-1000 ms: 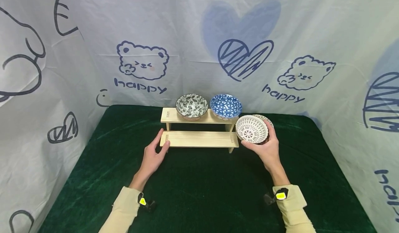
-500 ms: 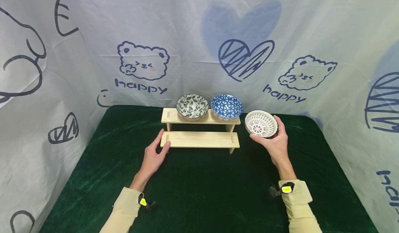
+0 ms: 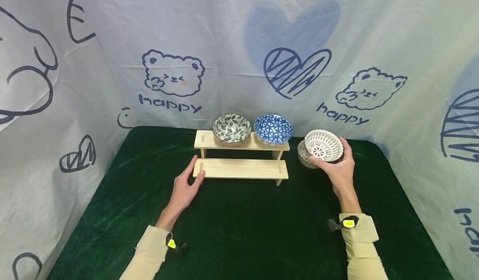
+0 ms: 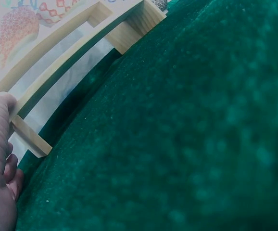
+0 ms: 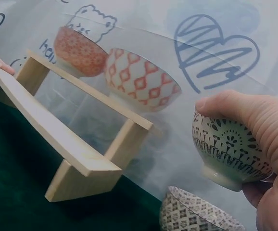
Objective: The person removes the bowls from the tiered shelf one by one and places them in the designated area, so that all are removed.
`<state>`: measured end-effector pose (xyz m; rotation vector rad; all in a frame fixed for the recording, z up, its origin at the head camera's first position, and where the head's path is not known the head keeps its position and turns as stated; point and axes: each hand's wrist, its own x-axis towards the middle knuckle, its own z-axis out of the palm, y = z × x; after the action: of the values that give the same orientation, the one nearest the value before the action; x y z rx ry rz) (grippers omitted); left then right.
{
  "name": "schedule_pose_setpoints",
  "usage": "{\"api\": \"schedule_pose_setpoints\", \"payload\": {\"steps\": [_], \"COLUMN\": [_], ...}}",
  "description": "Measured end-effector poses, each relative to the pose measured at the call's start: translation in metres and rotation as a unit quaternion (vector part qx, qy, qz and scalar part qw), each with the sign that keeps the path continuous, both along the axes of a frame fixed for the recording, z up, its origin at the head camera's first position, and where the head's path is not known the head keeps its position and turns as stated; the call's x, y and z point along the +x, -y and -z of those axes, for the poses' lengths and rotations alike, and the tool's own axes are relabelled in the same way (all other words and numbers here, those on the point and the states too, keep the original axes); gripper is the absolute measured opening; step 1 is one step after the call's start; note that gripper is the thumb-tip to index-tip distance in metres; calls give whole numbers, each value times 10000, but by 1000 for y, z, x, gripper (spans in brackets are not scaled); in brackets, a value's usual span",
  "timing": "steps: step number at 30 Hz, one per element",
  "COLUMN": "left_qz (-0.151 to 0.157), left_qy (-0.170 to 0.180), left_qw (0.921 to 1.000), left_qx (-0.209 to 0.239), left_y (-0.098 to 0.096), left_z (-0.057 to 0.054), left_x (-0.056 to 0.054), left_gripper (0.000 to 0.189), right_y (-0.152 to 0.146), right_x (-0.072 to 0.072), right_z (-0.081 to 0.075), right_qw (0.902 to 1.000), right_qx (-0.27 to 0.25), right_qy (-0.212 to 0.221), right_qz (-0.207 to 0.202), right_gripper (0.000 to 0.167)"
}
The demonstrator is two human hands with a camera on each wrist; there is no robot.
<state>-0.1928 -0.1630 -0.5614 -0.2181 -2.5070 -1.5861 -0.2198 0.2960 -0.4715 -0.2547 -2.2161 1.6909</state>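
My right hand [image 3: 341,175] holds a small white bowl [image 3: 324,145] with a dark pattern, thumb at its near rim and fingers around its right side. The bowl is tilted towards me. In the right wrist view it hangs above a second bowl [image 5: 192,214] with a dark lattice pattern, apart from it. That second bowl [image 3: 304,155] is partly hidden in the head view. My left hand [image 3: 184,189] grips the left end of the two-tier wooden stand [image 3: 240,168] at its lower shelf, with the thumb on the shelf's edge.
On the upper shelf stand a leaf-patterned bowl [image 3: 231,128] and a blue bowl [image 3: 273,128] with white lines. A dark green cloth [image 3: 239,230] covers the table. Behind it hangs a pale curtain [image 3: 232,30] with printed hearts and bears.
The right hand has carried the white bowl to the right and slightly back, away from the stand. More of the lattice-patterned bowl now shows at its left. My left hand has stayed put.
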Motion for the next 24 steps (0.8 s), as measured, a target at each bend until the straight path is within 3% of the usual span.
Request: {"api": "schedule_pose_setpoints", "payload": {"steps": [17, 24], "left_qz": [-59, -23], "left_qy": [-72, -76], "left_qw": [10000, 10000], "left_qx": [1, 22], "left_y": [0, 0], "left_z": [3, 3], "left_x": [-1, 0], "left_gripper": [66, 66], "right_y": [-38, -51], "right_x": [-8, -9], "right_z": [13, 21], "right_qw": [9970, 9964], "right_qx": [-477, -405], "right_qy": [-323, -179], "right_qz": [520, 726], "right_gripper": [106, 107]}}
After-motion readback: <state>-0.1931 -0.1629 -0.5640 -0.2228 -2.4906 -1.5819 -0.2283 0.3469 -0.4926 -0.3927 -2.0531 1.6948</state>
